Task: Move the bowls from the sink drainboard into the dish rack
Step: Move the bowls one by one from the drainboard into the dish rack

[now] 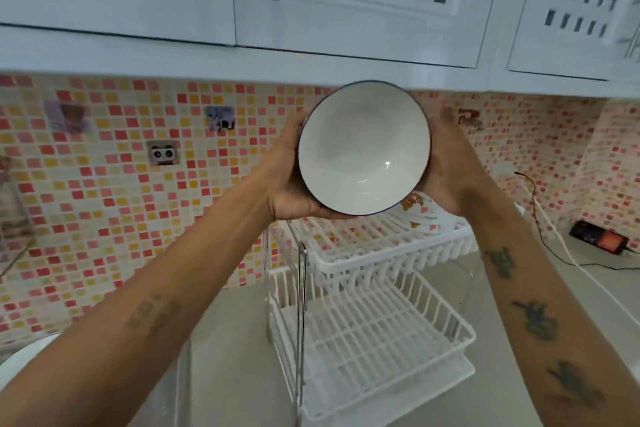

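A white bowl (363, 149) with a dark rim is held up in the air, tilted so its inside faces me. My left hand (289, 180) grips its left side and underside. My right hand (446, 163) cups its right side. The bowl hangs just above the top tier of a white two-tier dish rack (377, 333) that stands on the counter. A plate with an orange pattern (420, 210) stands in the top tier, partly hidden behind the bowl. The rim of another white dish (24, 357) shows at the lower left edge.
White wall cabinets (346, 3) hang close above the bowl. A tiled backsplash (138, 201) runs behind. At right, a dark device (597, 237) with cables lies on the counter (235, 340).
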The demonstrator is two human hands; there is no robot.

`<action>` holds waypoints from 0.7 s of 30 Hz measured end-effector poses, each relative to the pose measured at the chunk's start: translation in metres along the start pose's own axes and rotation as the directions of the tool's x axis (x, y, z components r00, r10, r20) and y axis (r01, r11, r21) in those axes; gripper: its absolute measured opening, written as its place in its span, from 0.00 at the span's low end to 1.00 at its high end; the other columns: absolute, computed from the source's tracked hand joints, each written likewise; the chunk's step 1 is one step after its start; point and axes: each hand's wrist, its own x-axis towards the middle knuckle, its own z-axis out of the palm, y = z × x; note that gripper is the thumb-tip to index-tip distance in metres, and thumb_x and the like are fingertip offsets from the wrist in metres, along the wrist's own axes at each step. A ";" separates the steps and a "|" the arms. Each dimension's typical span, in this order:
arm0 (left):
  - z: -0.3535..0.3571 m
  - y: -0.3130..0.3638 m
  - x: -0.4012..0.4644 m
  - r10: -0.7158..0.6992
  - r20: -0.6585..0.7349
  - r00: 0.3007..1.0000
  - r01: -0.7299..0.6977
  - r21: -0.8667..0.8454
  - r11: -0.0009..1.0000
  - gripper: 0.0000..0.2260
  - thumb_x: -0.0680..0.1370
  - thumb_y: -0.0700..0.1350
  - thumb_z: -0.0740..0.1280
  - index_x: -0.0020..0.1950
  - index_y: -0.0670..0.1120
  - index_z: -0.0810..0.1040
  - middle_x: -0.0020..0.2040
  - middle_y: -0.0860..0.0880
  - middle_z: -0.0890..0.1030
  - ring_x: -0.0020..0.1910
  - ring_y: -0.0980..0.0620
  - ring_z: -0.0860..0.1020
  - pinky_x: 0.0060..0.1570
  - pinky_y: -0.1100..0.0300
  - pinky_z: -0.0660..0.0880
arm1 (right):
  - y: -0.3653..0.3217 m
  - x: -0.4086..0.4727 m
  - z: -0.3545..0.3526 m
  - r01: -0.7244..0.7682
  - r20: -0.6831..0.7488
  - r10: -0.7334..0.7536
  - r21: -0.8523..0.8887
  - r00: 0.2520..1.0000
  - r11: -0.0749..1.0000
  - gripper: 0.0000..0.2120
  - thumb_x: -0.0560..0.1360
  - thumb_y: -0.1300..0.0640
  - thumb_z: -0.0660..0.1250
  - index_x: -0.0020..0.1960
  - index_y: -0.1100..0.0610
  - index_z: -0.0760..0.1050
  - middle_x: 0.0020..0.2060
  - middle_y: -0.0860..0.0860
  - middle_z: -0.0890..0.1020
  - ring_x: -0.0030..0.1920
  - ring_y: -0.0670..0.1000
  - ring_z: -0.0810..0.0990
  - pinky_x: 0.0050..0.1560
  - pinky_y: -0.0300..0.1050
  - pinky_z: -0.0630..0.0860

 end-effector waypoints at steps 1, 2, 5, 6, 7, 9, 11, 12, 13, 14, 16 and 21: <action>0.001 0.001 0.002 0.009 -0.039 0.999 -0.007 0.044 0.999 0.26 0.70 0.68 0.61 0.55 0.50 0.81 0.55 0.41 0.82 0.54 0.37 0.79 0.56 0.38 0.76 | 0.004 0.007 -0.009 -0.117 0.044 0.116 0.023 0.992 0.993 0.40 0.67 0.22 0.44 0.68 0.42 0.70 0.66 0.54 0.77 0.65 0.65 0.75 0.60 0.60 0.73; 0.000 0.000 0.008 0.035 -0.090 0.995 -0.027 0.089 0.996 0.26 0.72 0.68 0.60 0.53 0.49 0.81 0.51 0.42 0.83 0.51 0.38 0.80 0.53 0.41 0.77 | 0.008 0.015 -0.017 -0.225 0.076 0.223 0.029 0.972 0.974 0.43 0.68 0.23 0.40 0.70 0.45 0.69 0.67 0.57 0.76 0.63 0.67 0.76 0.59 0.62 0.75; -0.005 -0.006 0.027 0.146 -0.164 0.976 -0.079 0.358 0.930 0.27 0.71 0.67 0.64 0.60 0.49 0.79 0.56 0.41 0.83 0.53 0.38 0.82 0.52 0.41 0.79 | 0.022 0.037 -0.027 -0.398 0.061 0.393 0.119 0.917 0.910 0.43 0.72 0.25 0.40 0.69 0.54 0.69 0.61 0.61 0.78 0.56 0.63 0.80 0.54 0.59 0.78; -0.008 -0.009 0.035 0.184 -0.153 0.971 -0.096 0.454 0.886 0.28 0.70 0.65 0.67 0.63 0.49 0.77 0.59 0.40 0.82 0.53 0.39 0.82 0.50 0.43 0.81 | 0.027 0.044 -0.026 -0.417 0.049 0.414 0.126 0.909 0.900 0.40 0.73 0.27 0.43 0.66 0.54 0.72 0.57 0.61 0.80 0.54 0.61 0.80 0.54 0.58 0.78; -0.010 -0.010 0.039 0.224 -0.148 0.963 -0.112 0.539 0.835 0.30 0.69 0.63 0.70 0.66 0.50 0.74 0.61 0.40 0.81 0.52 0.40 0.82 0.47 0.47 0.81 | 0.033 0.052 -0.024 -0.438 0.048 0.435 0.103 0.899 0.893 0.36 0.74 0.28 0.46 0.62 0.54 0.75 0.55 0.61 0.81 0.53 0.61 0.81 0.55 0.59 0.78; -0.014 -0.013 0.046 0.273 -0.172 0.946 -0.107 0.631 0.768 0.33 0.68 0.59 0.74 0.70 0.53 0.67 0.63 0.43 0.78 0.54 0.44 0.81 0.48 0.50 0.81 | 0.044 0.064 -0.022 -0.470 0.059 0.469 -0.001 0.881 0.883 0.30 0.75 0.31 0.54 0.59 0.54 0.78 0.54 0.60 0.82 0.53 0.61 0.81 0.59 0.62 0.77; -0.017 -0.017 0.048 0.306 -0.141 0.941 -0.132 0.682 0.719 0.37 0.67 0.57 0.76 0.72 0.53 0.64 0.63 0.46 0.76 0.56 0.47 0.80 0.55 0.50 0.79 | 0.054 0.071 -0.022 -0.475 0.044 0.477 -0.044 0.878 0.879 0.27 0.75 0.35 0.59 0.60 0.54 0.78 0.52 0.59 0.83 0.50 0.60 0.82 0.57 0.61 0.78; -0.018 -0.019 0.048 0.313 -0.111 0.943 -0.148 0.703 0.695 0.38 0.67 0.55 0.77 0.72 0.52 0.63 0.61 0.48 0.76 0.55 0.48 0.81 0.55 0.52 0.80 | 0.058 0.074 -0.021 -0.468 0.048 0.470 -0.049 0.881 0.882 0.24 0.77 0.37 0.58 0.58 0.55 0.78 0.49 0.58 0.84 0.47 0.58 0.82 0.54 0.58 0.79; -0.019 -0.020 0.049 0.312 -0.089 0.946 -0.152 0.729 0.668 0.38 0.68 0.53 0.77 0.73 0.52 0.63 0.58 0.50 0.76 0.53 0.49 0.81 0.53 0.53 0.80 | 0.060 0.076 -0.020 -0.466 0.066 0.469 -0.054 0.881 0.883 0.21 0.78 0.40 0.57 0.56 0.55 0.78 0.47 0.57 0.84 0.44 0.57 0.82 0.50 0.55 0.79; -0.021 -0.021 0.050 0.305 -0.071 0.950 -0.148 0.756 0.637 0.37 0.68 0.51 0.78 0.72 0.52 0.63 0.55 0.52 0.75 0.51 0.51 0.81 0.51 0.55 0.81 | 0.062 0.076 -0.018 -0.476 0.080 0.481 -0.073 0.873 0.876 0.18 0.80 0.43 0.56 0.55 0.55 0.77 0.45 0.56 0.84 0.43 0.56 0.82 0.47 0.52 0.79; -0.021 -0.021 0.051 0.269 -0.047 0.962 -0.125 0.802 0.584 0.36 0.67 0.50 0.79 0.71 0.52 0.65 0.53 0.55 0.74 0.48 0.52 0.81 0.49 0.55 0.82 | 0.071 0.076 -0.015 -0.482 0.108 0.493 -0.117 0.863 0.868 0.15 0.81 0.49 0.56 0.53 0.56 0.77 0.43 0.56 0.85 0.42 0.55 0.82 0.45 0.50 0.80; -0.025 -0.027 0.057 0.224 -0.014 0.975 -0.062 0.942 0.330 0.43 0.59 0.57 0.81 0.70 0.54 0.66 0.63 0.51 0.70 0.60 0.49 0.74 0.60 0.52 0.78 | 0.083 0.082 -0.020 -0.412 0.102 0.430 -0.159 0.897 0.897 0.13 0.78 0.54 0.63 0.59 0.59 0.77 0.53 0.59 0.84 0.53 0.58 0.83 0.55 0.53 0.78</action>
